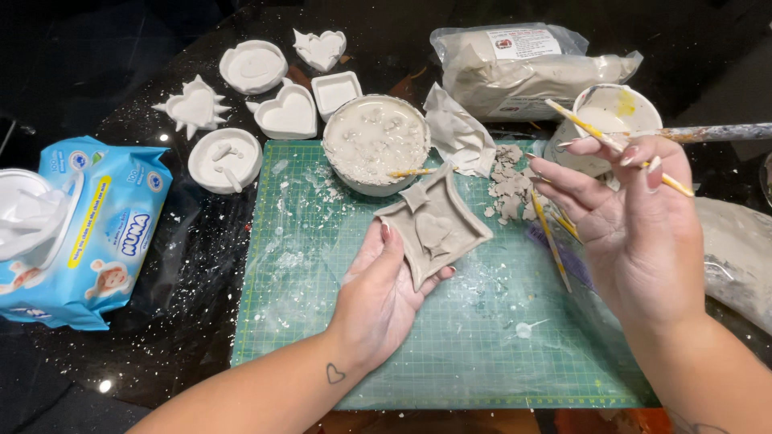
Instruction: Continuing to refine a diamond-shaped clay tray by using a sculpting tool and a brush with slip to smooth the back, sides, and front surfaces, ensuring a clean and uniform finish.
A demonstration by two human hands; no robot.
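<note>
My left hand (pixel 378 293) lies palm up over the green cutting mat (pixel 450 345) and holds a square grey clay dish (pixel 434 225) with raised edges and a heart shape pressed inside. My right hand (pixel 635 217) is raised to the right, palm toward me, with a thin yellow brush (pixel 591 130) pinched between its fingers. A white bowl of clay slip (pixel 376 143) stands at the mat's far edge, just beyond the dish.
Several white clay dishes, hearts, rounds and a spiky one (pixel 193 106), sit at the back left. A blue wet-wipe pack (pixel 88 233) is at the left. A clay bag (pixel 523 72), a small white cup (pixel 619 112), clay scraps (pixel 507 189) and yellow tools (pixel 551 241) lie to the right.
</note>
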